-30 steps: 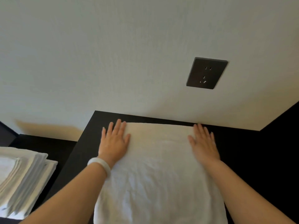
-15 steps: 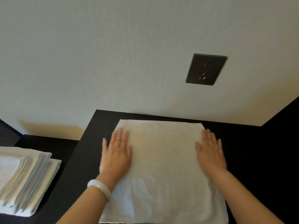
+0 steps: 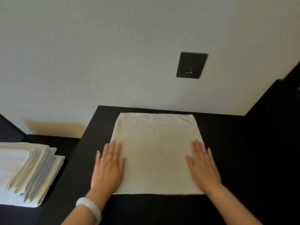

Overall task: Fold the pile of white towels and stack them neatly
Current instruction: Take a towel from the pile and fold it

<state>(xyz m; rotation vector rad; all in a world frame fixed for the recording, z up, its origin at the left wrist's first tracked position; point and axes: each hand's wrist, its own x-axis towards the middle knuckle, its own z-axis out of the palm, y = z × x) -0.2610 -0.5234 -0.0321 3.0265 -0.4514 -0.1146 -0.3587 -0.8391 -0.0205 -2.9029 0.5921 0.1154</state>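
Observation:
A white towel (image 3: 156, 150) lies flat and squarish on the black table (image 3: 243, 159), its far edge close to the wall. My left hand (image 3: 108, 168) presses flat on the towel's left edge, fingers straight, part of the palm over the table. My right hand (image 3: 203, 166) lies flat on the towel's right edge, fingers straight and together. A stack of folded white towels (image 3: 27, 172) sits on a lower black surface at the far left.
A dark wall socket (image 3: 191, 65) sits on the white wall above the table. A white bangle (image 3: 89, 208) circles my left wrist. A lower black surface (image 3: 65, 143) stands left of the table, a step down from its edge.
Both hands have slid towards me along the towel's side edges, from its far corners to its near half. The towel's near edge is now in view.

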